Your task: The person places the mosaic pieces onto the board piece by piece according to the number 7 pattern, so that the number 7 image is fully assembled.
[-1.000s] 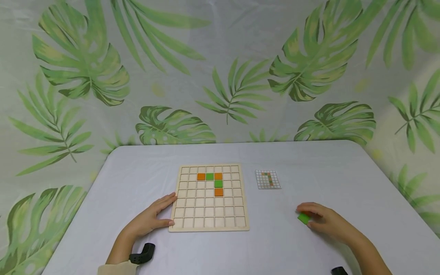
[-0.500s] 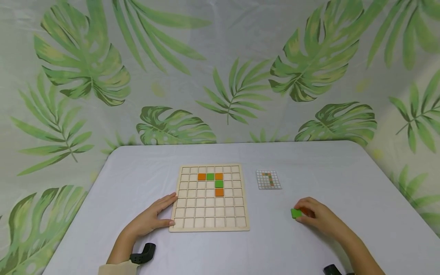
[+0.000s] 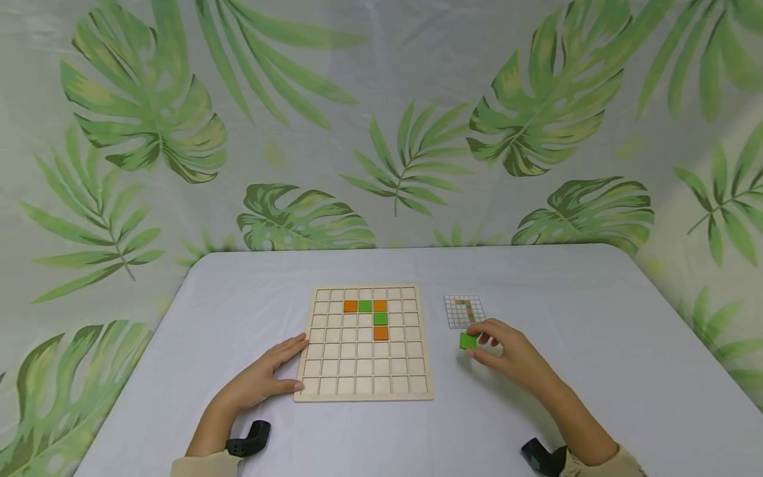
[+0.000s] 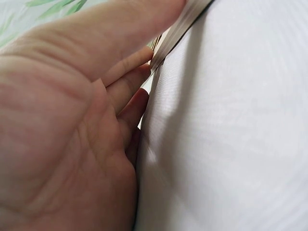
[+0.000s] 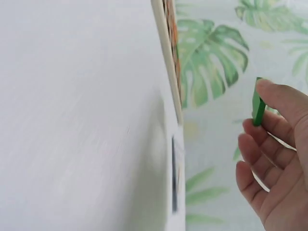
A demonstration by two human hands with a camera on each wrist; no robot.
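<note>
A square wooden grid board (image 3: pixel 363 368) lies on the table, bearing orange and green square tiles that form a bent line. My left hand (image 3: pixel 262 374) rests at the board's left edge, fingers extended along its side and thumb at the lower left corner. In the left wrist view, the left hand (image 4: pixel 72 125) lies beside the board's edge (image 4: pixel 180 33). Between thumb and fingertips my right hand (image 3: pixel 507 351) pinches a green square tile (image 3: pixel 467 340), held above the table right of the board. The right wrist view shows this green tile (image 5: pixel 258 103) on edge, raised off the cloth.
A small pattern card (image 3: pixel 461 311) printed with a coloured grid lies right of the board, just beyond the right hand. White cloth (image 3: pixel 387 437) covers the table. A leaf-patterned curtain (image 3: pixel 417 99) hangs behind the far edge.
My right hand has carried the green tile left and away from me, from the right side of the table to near the card. The left hand and board have stayed put.
</note>
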